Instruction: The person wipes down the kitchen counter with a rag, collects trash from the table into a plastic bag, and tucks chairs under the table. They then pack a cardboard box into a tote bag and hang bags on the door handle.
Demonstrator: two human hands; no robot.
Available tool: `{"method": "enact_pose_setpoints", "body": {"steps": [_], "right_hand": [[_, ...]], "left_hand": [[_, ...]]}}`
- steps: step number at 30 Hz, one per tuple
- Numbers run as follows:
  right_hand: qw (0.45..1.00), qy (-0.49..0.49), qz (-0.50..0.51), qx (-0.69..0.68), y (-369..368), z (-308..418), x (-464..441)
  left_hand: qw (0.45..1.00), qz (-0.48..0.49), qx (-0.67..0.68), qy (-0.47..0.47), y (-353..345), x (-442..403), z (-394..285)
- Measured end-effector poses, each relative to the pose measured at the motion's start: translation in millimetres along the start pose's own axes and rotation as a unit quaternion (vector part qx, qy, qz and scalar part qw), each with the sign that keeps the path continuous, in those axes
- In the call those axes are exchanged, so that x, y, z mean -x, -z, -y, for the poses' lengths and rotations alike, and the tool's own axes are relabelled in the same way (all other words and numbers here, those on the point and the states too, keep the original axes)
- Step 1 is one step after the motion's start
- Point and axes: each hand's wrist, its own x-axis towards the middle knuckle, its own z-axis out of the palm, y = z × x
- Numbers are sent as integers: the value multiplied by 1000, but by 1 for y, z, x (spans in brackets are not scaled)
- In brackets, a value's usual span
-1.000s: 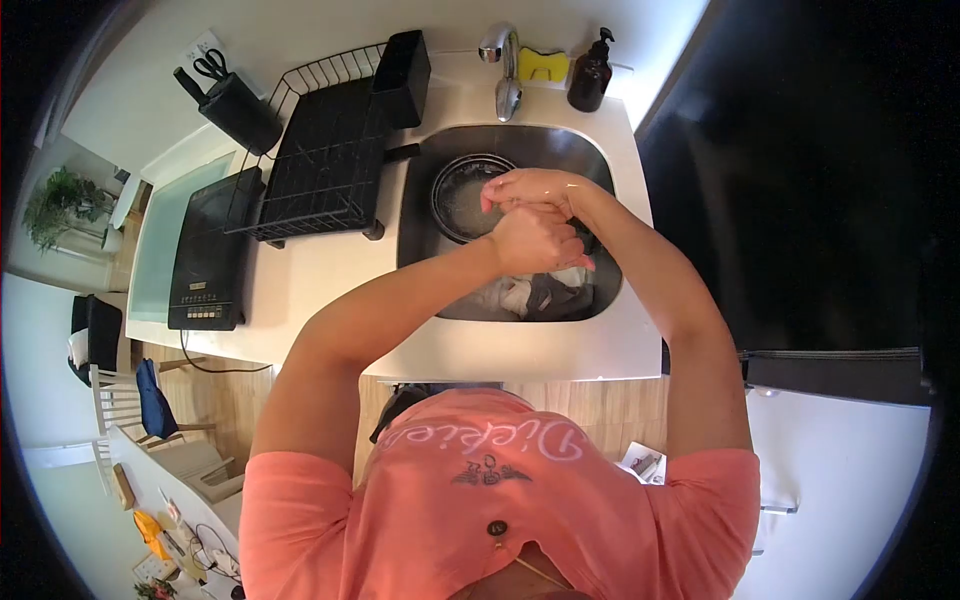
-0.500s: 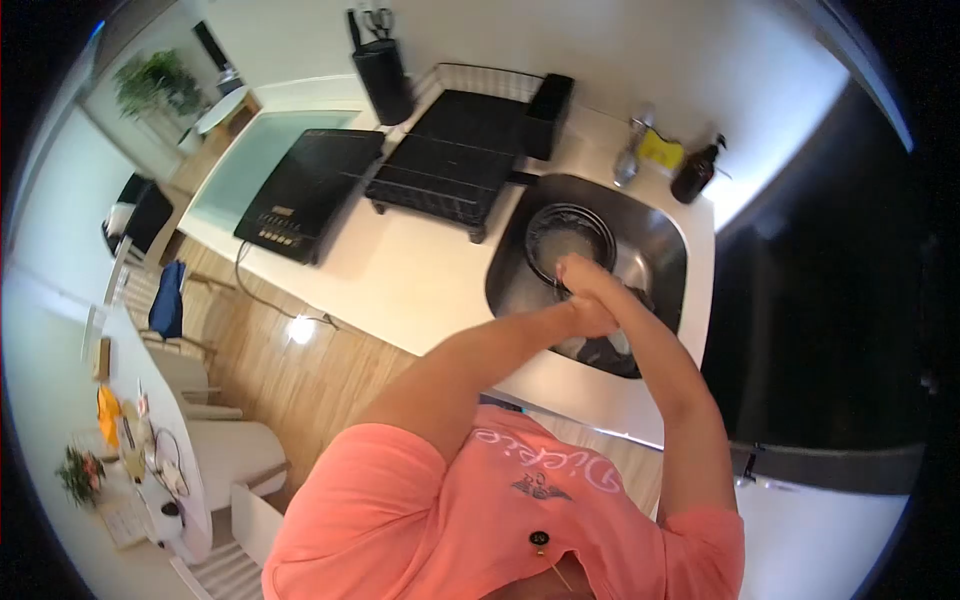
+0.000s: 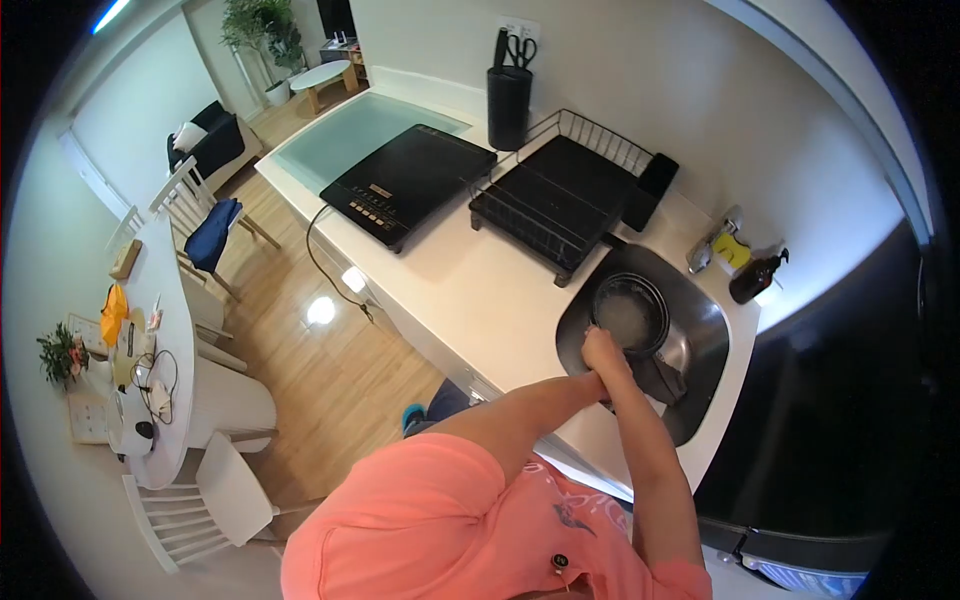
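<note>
My right hand [image 3: 603,352] is at the near-left rim of a round black pan [image 3: 630,312] in the sink [image 3: 700,335]. Its fingers are curled closed; whatever they grip is hidden. The pan seems to hold cloudy water. Crossing under my right wrist, my left hand [image 3: 602,388] is mostly covered, so its fingers do not show. A dark object [image 3: 658,380] lies in the sink beside the pan, close to my hands; its kind is unclear. Something pale shows below it.
Left of the sink stand a black dish rack [image 3: 560,195], a knife block [image 3: 508,105] with scissors and an induction cooktop [image 3: 408,185]. Behind the sink are a faucet [image 3: 708,250], a yellow sponge [image 3: 733,250] and a dark pump bottle [image 3: 757,278]. A cord [image 3: 320,262] hangs off the counter.
The camera view has turned left, so the counter and sink appear farther right and lower. My hands stay by the pan, right over left.
</note>
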Motion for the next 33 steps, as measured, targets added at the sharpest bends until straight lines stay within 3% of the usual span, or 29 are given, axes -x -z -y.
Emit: {"method": "enact_pose_setpoints", "body": {"steps": [2, 5, 7, 8, 9, 10, 11, 12, 13, 14, 15, 16, 18, 19, 21, 22, 25, 26, 28, 31, 33], "right_hand": [[1000, -22, -20, 9, -3, 8, 2], [998, 22, -63, -3, -7, 0, -6], [979, 169, -87, 72, -17, -41, -45], [969, 1, -2, -246, 25, -9, -10], [921, -20, 27, -388, 44, -6, -3], [894, -8, 17, -447, 61, -3, 7], [911, 78, -17, -404, 65, -21, 1], [908, -28, -21, -418, 91, 23, 36], [898, 4, -33, -440, 86, 24, 31], [906, 42, -88, -412, 90, 65, 50], [880, 80, -80, -461, 85, 104, 59], [851, 116, -71, -507, 77, 141, 65], [892, 197, -54, -404, 59, 222, 71], [915, 193, -25, -353, 53, 265, 74], [904, 301, -120, -278, 27, 331, 58], [900, 300, -129, -288, 25, 365, 57], [883, 298, -153, -329, 29, 449, 51], [874, 298, -159, -348, 29, 472, 45], [847, 334, -177, -373, 27, 513, 27], [798, 359, -145, -461, 17, 575, -4], [764, 365, -88, -524, 8, 608, -33]], "left_hand": [[996, 62, -61, -28, 19, 0, -7], [959, 199, -161, -119, 68, -1, -16], [925, 290, -168, -181, 119, 0, -18], [920, 308, -151, -191, 150, 6, -19], [925, 305, -127, -187, 179, 15, -17], [959, 234, -83, -136, 205, 28, -12], [983, 158, -28, -90, 232, 41, -7], [995, 84, 19, -41, 256, 60, 5], [993, -79, 84, -5, 278, 85, 22], [959, -240, 146, 30, 295, 110, 36], [898, -335, 259, 124, 306, 132, 47], [804, -420, 363, 214, 315, 154, 59], [728, -474, 434, 240, 339, 203, 80], [686, -498, 468, 252, 353, 229, 90], [687, -544, 408, 255, 385, 279, 104], [650, -570, 411, 289, 389, 302, 118], [754, -540, 203, 313, 432, 384, 149], [765, -503, 86, 392, 448, 407, 150], [764, -485, -42, 423, 476, 438, 150], [791, -471, 80, 382, 503, 469, 178], [775, -414, 198, 434, 518, 483, 207]]}}
